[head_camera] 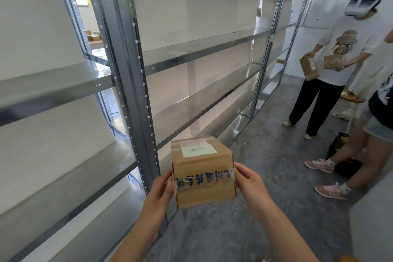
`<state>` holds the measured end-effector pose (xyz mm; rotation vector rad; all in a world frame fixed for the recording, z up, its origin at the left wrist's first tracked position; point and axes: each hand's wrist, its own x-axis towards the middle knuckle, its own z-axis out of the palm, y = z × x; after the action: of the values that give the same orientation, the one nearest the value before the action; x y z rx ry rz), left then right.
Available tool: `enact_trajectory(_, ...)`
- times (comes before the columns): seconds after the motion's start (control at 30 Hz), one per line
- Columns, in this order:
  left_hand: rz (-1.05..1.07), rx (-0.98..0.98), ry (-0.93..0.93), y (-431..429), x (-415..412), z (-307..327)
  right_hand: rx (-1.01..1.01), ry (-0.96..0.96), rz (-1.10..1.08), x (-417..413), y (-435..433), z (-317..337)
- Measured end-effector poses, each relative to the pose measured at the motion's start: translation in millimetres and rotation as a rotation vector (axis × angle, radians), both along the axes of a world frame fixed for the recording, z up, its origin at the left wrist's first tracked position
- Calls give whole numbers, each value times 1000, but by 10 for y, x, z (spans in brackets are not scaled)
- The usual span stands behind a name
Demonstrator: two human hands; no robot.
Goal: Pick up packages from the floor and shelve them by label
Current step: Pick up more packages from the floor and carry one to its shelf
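Cardboard box (203, 171) with a pale label (198, 149) on top sits clamped between your left hand (162, 190) and right hand (247, 185), fingers closed on its sides, beside the metal shelving (136, 74).

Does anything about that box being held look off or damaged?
Slightly. The cardboard box, held between left hand and right hand, has wrinkled printed tape whose lettering looks upside down. No tears are visible.
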<state>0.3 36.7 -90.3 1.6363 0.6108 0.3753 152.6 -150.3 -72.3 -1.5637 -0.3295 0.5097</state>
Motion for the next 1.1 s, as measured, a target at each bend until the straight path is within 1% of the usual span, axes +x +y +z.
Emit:
enact_trajectory(0.13, -38, 51, -67, 91, -80, 65, -7, 68, -1, -71, 69, 31)
enact_trajectory(0.23, -77, 84, -72, 181, -132, 95, 5, 106, -1, -108, 122, 46)
enact_trajectory(0.37, -93, 82, -135, 255, -219, 134, 79, 144, 17, -147, 208, 88)
enact_trajectory(0.67, -37, 19, -205, 272, -387, 236, 193, 120, 116, -181, 254, 107)
enact_trajectory(0.8, 47, -29, -222, 207, -456, 294, 216, 126, 177, -198, 298, 85)
enact_trajectory(0.93, 155, -103, -297, 84, -609, 367, 254, 154, 249, -271, 332, 63)
enact_trajectory(1.1, 304, -58, -271, -217, -960, 471, 284, 162, 375, -480, 352, 64)
